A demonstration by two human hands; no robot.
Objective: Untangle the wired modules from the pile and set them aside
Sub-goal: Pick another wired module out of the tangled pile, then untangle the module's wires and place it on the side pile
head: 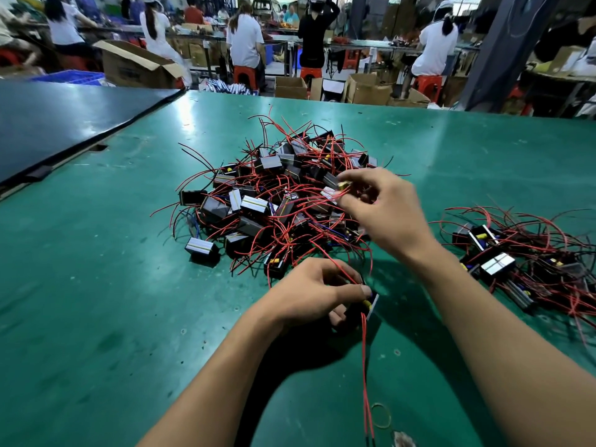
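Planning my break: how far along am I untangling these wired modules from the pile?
Done: a smaller batch lies set aside on the right. In hand: your left grip holds one module, and your right grip pinches red wires atop the pile. Left: most modules, tangled there.

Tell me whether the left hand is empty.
No, the left hand grips a wired module in front of the pile.

Worktop [96, 285]: green mat, smooth, semi-glossy, scuffed. Modules [254, 204]: black plastic bodies with shiny metallic faces. Wires [364, 366]: glossy red insulation, a few black. Adjacent panel [48, 124]: dark, smooth. Rubber band [380, 414]: matt, tan.
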